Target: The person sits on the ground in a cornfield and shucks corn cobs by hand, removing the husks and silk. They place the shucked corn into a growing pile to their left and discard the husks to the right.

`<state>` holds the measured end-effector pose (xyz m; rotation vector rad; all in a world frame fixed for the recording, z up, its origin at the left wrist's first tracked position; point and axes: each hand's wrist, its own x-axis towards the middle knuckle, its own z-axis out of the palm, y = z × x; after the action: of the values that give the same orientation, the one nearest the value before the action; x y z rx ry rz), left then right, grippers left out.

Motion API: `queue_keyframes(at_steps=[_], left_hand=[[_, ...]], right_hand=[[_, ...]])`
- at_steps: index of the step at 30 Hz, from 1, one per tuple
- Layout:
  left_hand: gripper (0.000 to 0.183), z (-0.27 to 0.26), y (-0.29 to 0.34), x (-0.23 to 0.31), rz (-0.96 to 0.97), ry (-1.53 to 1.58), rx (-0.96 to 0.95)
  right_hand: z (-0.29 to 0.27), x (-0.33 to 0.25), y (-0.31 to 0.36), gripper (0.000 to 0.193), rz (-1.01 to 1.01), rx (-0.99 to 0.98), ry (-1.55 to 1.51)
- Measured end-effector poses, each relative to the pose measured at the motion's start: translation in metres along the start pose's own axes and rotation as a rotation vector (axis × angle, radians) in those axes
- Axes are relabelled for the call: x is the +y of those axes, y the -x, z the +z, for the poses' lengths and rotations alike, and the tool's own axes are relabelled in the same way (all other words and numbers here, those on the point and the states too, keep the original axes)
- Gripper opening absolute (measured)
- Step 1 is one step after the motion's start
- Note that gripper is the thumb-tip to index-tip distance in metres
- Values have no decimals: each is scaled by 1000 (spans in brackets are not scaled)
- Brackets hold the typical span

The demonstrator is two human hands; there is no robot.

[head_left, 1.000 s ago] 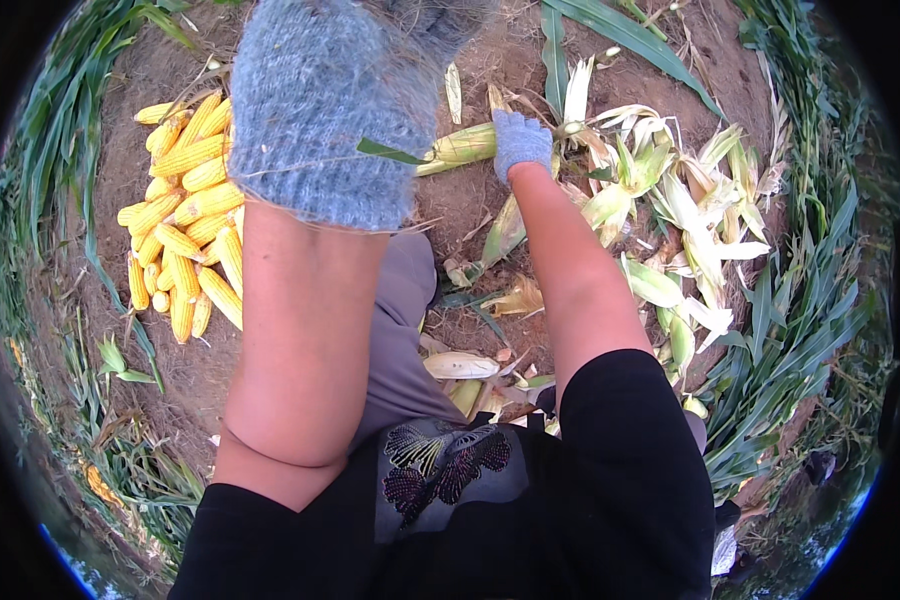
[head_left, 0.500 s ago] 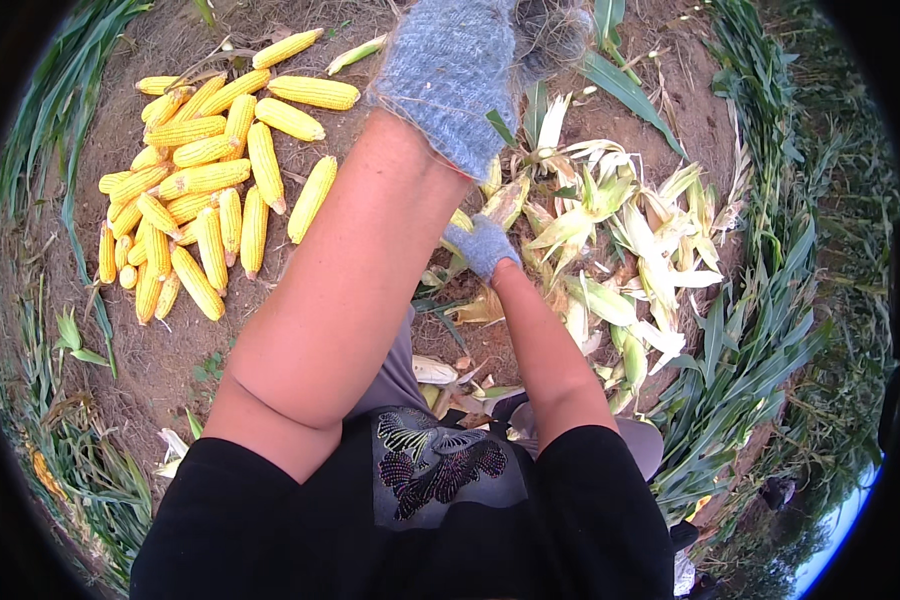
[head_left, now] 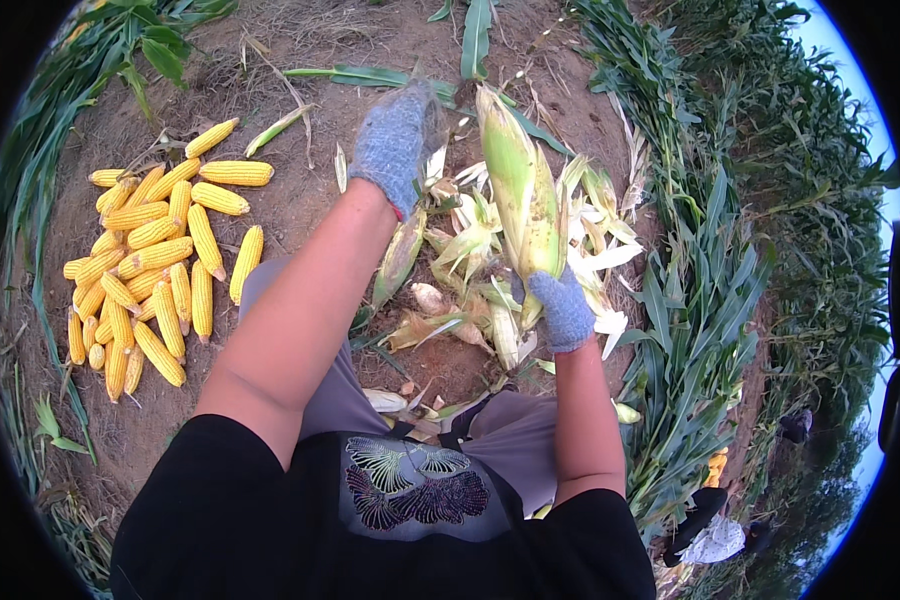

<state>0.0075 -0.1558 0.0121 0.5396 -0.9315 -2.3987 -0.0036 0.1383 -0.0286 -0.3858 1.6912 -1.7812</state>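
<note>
My right hand, in a grey knitted glove, grips the lower end of an unpeeled ear of corn. Its green and pale yellow husk wraps the ear, and the pointed tip is directed away from me. To the left, my left hand, gloved the same way, is raised apart from the ear. Blur at its far end hides how its fingers are set. Below and beyond both hands lies a heap of pale corn husks. Another ear in brownish husk rests at the heap's left side.
A pile of peeled yellow corn cobs lies on the bare soil at left. Cut green corn stalks line the right side, with standing plants behind. My knees frame the near ground.
My left hand has come down from close to the camera. My right hand has moved right and now holds the unpeeled ear up. The whole view has shifted, too.
</note>
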Motion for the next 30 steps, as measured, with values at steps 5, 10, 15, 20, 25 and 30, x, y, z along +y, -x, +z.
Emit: queue_keyframes(at_steps=[5,10,15,20,25,30], left_hand=[[35,25,15,-50,-24,-263,-289],[33,32,12,-50,-63,-270,-282],[26,39,17,-36,-68,-348,-321],[24,44,19,-33,-77,-302,-301],[23,41,23,-25,-23,-457,-308],[22,29,16,-37,74,-408,-300]], right_hand=[[8,8,21,75,-39,98,-10],[7,7,18,78,-58,146,35],[-9,11,13,81,-265,333,487],[-10,4,17,81,-313,386,630],[-2,-3,25,81,-384,412,847],[2,-6,31,83,-459,421,1064]])
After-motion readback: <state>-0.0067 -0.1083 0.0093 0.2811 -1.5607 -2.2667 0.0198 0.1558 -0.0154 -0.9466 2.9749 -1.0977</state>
